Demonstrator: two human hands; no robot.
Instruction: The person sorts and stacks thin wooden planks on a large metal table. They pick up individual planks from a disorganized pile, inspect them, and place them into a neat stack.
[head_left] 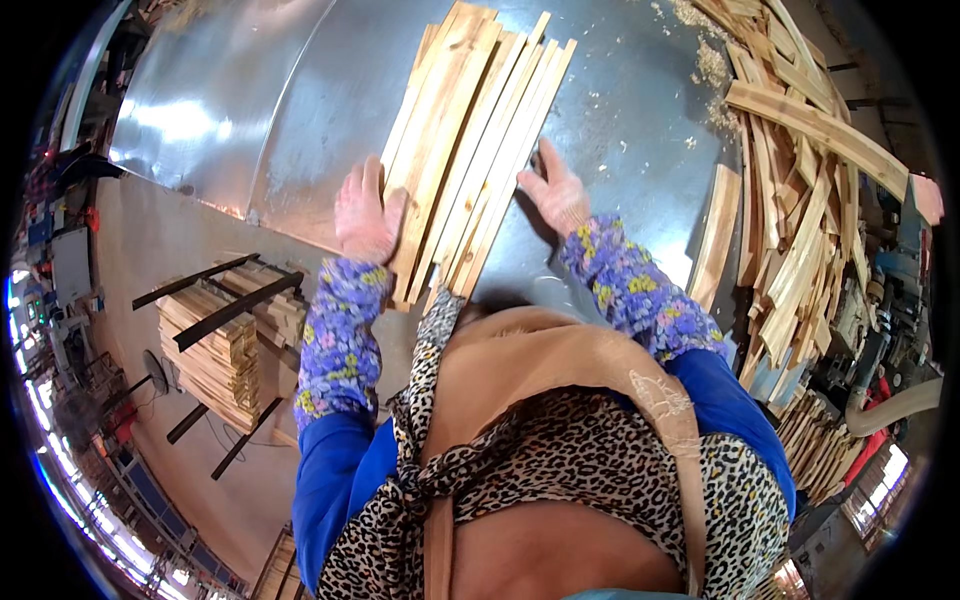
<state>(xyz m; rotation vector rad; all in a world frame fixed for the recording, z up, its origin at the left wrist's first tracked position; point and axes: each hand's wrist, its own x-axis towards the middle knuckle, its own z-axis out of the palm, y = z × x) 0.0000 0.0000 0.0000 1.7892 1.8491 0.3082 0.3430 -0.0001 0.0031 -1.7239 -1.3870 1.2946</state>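
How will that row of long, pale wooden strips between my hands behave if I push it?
The long, pale wooden strips show gaps, so they may shift separately. Straight edges suggest stiffness. Flat-sided, they'd probably slide, not roll, across the shiny grey metal table.

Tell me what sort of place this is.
It looks like a woodworking shop: wooden strips lie on a metal table, pale shavings and a messy heap of wood pieces are on the right, and a stack of boards is off to the left.
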